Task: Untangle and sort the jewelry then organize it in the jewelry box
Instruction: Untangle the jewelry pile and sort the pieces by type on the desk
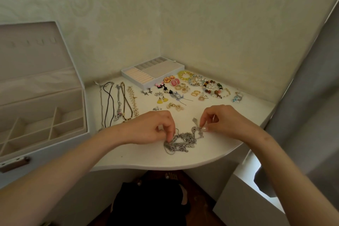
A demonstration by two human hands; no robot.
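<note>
At the near, curved edge of the white worktop (128, 154), a tangle of silver chains (180, 141) lies between the two grips, as I see it through the head camera. Left grip (156, 126): the fingers are curled downward and the fingertips pinch the tangle at its left end, where it rests on the worktop. Right grip (223, 121): thumb and forefinger are closed on a silver strand that runs up from the tangle's upper right corner, and the other fingers are folded loosely behind. A short leaf-like silver piece stands just left of that pinch. Most of the tangle sits below and between the two pinch points. I cannot tell how many chains it holds.

Beyond the grips, other pieces lie apart from the tangle. Necklaces (117, 102) lie in a row of lengthwise strands at the left. Earrings (170, 93) are set in small pairs at the centre, with beaded bracelets (207, 83) at the right. A small blue-beaded piece (238, 97) lies farthest right. A shallow white tray (135, 80) with ring rolls and padded slots stands in the corner against the wall, beyond the earrings. The jewelry box (36, 108) stands at the far left, well apart from the tangle. Its lid (33, 57) is raised and its divided compartments show a pale lining. A grey curtain (311, 79) hangs at the right.
</note>
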